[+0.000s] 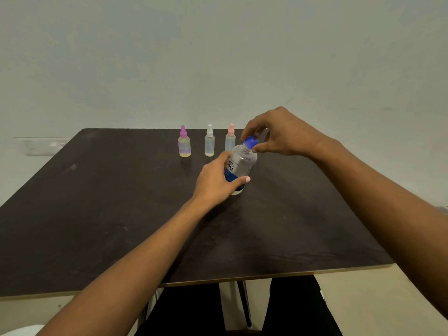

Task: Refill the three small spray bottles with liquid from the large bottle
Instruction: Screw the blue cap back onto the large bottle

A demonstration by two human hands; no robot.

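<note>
The large clear bottle (242, 163) with a blue label stands a little tilted near the table's middle. My left hand (215, 180) grips its lower body. My right hand (274, 134) pinches its blue cap (251, 142) from above. Behind it, in a row near the far edge, stand three small spray bottles: one with a purple top (184, 143), one with a white top (209, 141), and one with a pink top (230, 138), partly hidden by the large bottle. The purple and white ones hold a little yellowish liquid at the bottom.
The dark brown table (97, 214) reaches to a plain pale wall. A white socket strip (41, 145) sits on the wall at the left. My legs in dark trousers (291, 309) and a table leg show below the front edge.
</note>
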